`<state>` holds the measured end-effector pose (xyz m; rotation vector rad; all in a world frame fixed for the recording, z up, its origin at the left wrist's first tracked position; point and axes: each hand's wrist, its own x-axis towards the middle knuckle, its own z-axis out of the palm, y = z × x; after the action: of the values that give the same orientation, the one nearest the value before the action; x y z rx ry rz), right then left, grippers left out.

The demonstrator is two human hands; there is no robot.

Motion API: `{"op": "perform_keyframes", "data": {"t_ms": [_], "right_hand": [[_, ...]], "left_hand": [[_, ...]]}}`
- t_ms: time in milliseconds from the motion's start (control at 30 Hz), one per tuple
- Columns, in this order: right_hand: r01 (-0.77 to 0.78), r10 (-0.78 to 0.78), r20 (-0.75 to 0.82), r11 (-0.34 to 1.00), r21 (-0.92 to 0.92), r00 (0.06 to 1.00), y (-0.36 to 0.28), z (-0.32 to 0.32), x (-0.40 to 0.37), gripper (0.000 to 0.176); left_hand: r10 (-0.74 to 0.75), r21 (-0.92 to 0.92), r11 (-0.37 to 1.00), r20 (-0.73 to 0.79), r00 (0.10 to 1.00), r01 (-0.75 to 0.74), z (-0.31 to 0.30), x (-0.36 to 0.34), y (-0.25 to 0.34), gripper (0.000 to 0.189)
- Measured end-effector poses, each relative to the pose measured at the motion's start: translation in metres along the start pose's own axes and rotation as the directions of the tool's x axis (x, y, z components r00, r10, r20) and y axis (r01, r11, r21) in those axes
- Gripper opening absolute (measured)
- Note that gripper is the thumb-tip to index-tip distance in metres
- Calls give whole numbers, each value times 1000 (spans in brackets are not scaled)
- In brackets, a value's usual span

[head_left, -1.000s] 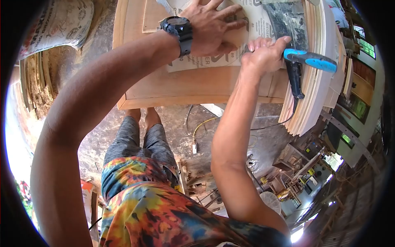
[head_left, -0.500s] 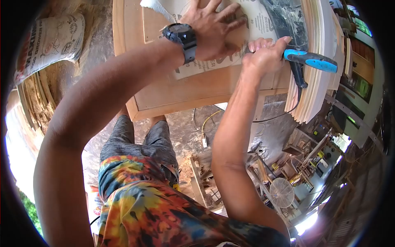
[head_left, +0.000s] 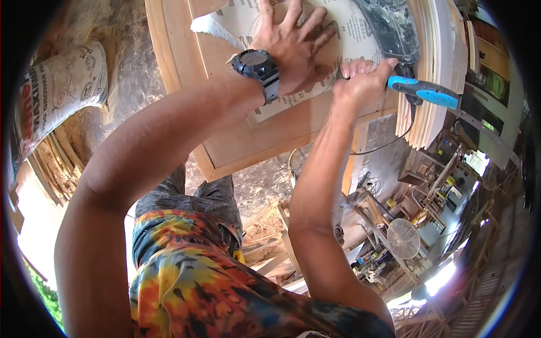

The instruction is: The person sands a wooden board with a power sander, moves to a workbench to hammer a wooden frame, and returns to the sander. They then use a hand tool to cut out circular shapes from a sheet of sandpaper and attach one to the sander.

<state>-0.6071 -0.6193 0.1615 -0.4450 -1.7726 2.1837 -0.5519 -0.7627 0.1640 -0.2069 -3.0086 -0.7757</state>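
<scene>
My left hand (head_left: 296, 48), with a black watch (head_left: 256, 66) at its wrist, presses down with fingers spread on a pale printed sheet (head_left: 284, 103). The sheet lies on a framed wooden panel (head_left: 236, 147), and a curved outline shows around my fingers. To the right, at the sheet's lower edge, my right hand (head_left: 363, 83) is closed around a tool with a blue and black handle (head_left: 425, 92). The handle sticks out to the right; its working end is hidden by my fist. A torn white strip (head_left: 217, 29) lies left of my left hand.
A dusty black tool (head_left: 391, 28) with a cord lies right of the sheet, beside stacked thin boards (head_left: 431, 67). A printed sack (head_left: 70, 87) is at the left. Wood pieces and a round fan (head_left: 403, 239) stand at the lower right.
The view has shifted and tilted, so the panel's near corner appears lower and further right. Both hands keep nearly the same poses; the tool's handle tilts slightly more downward.
</scene>
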Motion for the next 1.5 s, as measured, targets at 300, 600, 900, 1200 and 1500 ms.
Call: {"op": "perform_keyframes", "data": {"t_ms": [300,600,900,1200,1500], "right_hand": [[6,-8,-100,1000,-19,995,-1,2,-8,43],[6,-17,-189,998,-61,982,-2,2,-21,46],[-43,26,-259,997,-61,966,-7,-3,-31,44],[-100,58,-390,991,-88,919,-11,5,-34,37],[-97,70,-408,994,-45,910,-8,1,-43,26]], "left_hand": [[24,24,999,11,1000,-24,-1,0,-3,79],[30,42,999,91,995,-34,-12,4,-5,79],[15,16,1000,110,994,-17,2,2,2,80],[-7,-32,999,30,1000,8,8,4,-1,77],[6,-30,1000,22,1000,-5,26,5,-2,70]]}}
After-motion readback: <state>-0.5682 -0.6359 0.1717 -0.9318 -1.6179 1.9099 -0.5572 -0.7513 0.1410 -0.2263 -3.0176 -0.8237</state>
